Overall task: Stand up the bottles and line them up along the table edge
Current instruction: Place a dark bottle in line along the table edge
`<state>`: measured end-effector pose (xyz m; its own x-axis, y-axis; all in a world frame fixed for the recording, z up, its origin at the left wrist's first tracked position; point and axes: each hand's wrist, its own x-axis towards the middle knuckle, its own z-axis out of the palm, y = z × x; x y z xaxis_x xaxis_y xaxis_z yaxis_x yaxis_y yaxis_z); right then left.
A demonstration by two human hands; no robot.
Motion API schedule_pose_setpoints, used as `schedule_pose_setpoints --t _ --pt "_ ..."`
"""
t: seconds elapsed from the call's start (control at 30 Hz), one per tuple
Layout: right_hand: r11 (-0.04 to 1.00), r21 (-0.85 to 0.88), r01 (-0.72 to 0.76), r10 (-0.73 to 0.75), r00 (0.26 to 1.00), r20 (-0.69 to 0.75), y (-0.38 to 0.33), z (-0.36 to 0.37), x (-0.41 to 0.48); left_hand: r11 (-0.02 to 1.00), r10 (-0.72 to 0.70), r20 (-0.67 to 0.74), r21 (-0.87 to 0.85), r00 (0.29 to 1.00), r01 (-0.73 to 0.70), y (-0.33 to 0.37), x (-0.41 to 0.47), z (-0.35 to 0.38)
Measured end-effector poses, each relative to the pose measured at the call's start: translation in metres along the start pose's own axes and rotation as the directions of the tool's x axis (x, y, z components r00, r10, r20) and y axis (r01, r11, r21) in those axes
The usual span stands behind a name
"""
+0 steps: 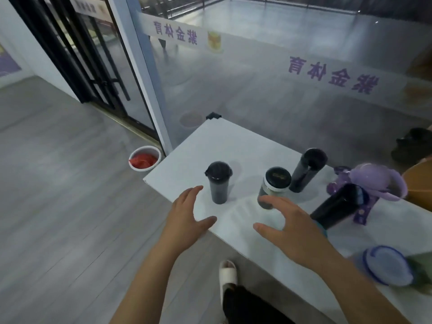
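Four bottles stood upright on the white bench (233, 141): a dark tumbler (218, 183) near the left edge, a clear jar with a black lid (274, 187) to its right, a tall black bottle (306, 170) just behind the jar, and another black bottle (336, 205) further right. I saw my left hand (187, 213) spread empty below the tumbler. My right hand (289, 226) hovered empty too, fingers apart, in front of the jar. A purple bottle (376, 181) sat beyond.
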<state>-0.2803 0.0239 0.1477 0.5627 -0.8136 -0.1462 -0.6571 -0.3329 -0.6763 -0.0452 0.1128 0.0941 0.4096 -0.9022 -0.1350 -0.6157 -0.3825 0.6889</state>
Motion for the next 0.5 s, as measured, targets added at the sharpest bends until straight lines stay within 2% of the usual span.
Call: schedule_pose_setpoints --t 0.2,0.37,0.5 --pt "0.997 0.071 -0.009 0.006 0.999 0.039 -0.013 0.036 0.111 0.998 -0.051 0.179 -0.037 0.983 0.059 -0.020 0.093 -0.013" --pt "0.995 -0.101 -0.011 0.027 0.986 0.162 -0.016 0.073 0.186 0.981 -0.189 0.282 0.098 0.941 0.167 -0.053 0.139 -0.029" --pt "0.985 -0.172 0.014 0.032 0.965 0.260 -0.019 0.077 0.219 0.978 -0.197 0.288 0.126 0.937 0.167 -0.073 0.178 -0.041"
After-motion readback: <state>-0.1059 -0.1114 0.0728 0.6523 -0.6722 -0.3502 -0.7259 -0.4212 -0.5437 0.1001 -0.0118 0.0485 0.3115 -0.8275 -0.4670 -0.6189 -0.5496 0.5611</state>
